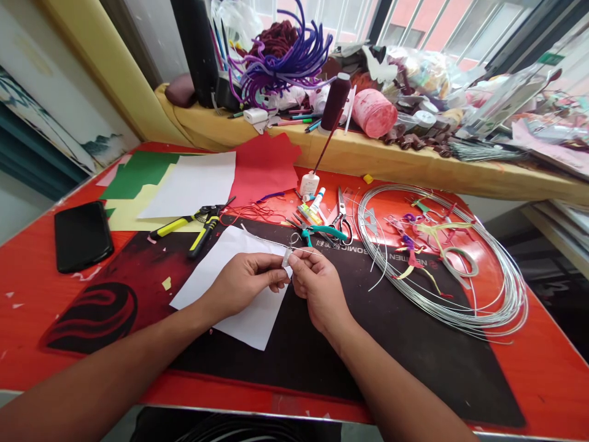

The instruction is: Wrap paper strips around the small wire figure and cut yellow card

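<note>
Near the middle of the table, my left hand (243,279) and my right hand (318,285) meet with pinched fingers. Between their fingertips is a small white strip (287,256), held by both and partly hidden. A thin pale wire (263,238) runs out past the fingers to the left, with a small curled loop (294,238) just above them. Under my left hand lies a white paper sheet (251,322). Just beyond my fingers rest teal-handled pliers (317,232). Behind these are scissors (341,212) and a small glue tube (317,199).
A black desk mat (396,356) covers much of the red table. To the right lies a large wire coil (501,288). Yellow-black cutters (184,227), a phone (83,236) and red paper (264,169) are at the left. A white bottle (309,184) stands behind the pliers.
</note>
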A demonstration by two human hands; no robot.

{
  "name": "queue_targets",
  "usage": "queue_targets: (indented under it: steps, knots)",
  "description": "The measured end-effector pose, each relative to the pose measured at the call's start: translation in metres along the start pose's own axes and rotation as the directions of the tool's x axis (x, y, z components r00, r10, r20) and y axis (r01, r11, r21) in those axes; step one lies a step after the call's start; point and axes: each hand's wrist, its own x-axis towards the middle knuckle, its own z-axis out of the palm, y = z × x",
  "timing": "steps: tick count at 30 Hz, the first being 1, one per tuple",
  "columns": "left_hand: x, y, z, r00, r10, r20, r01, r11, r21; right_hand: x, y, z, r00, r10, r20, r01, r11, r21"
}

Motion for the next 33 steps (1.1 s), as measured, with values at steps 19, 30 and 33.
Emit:
queue_targets:
  steps: [19,30,33]
  knots:
    - [-0.0015,0.0012,0.0012,1.000,0.014,-0.025,-0.013,0.999,0.044,-0.0010,0.0000,0.0004,0.999,-0.025,0.039,0.026,0.999,-0.046]
    - [-0.0023,0.0024,0.0020,0.999,0.015,-0.035,-0.013,0.999,0.044,-0.0011,0.0007,-0.0005,0.996,-0.052,0.066,0.056,0.996,-0.063]
    - [-0.0031,0.0022,0.0017,0.999,0.030,-0.038,-0.027,0.996,0.087,-0.0009,0.0016,-0.0007,0.994,-0.063,0.090,0.070,0.994,-0.083]
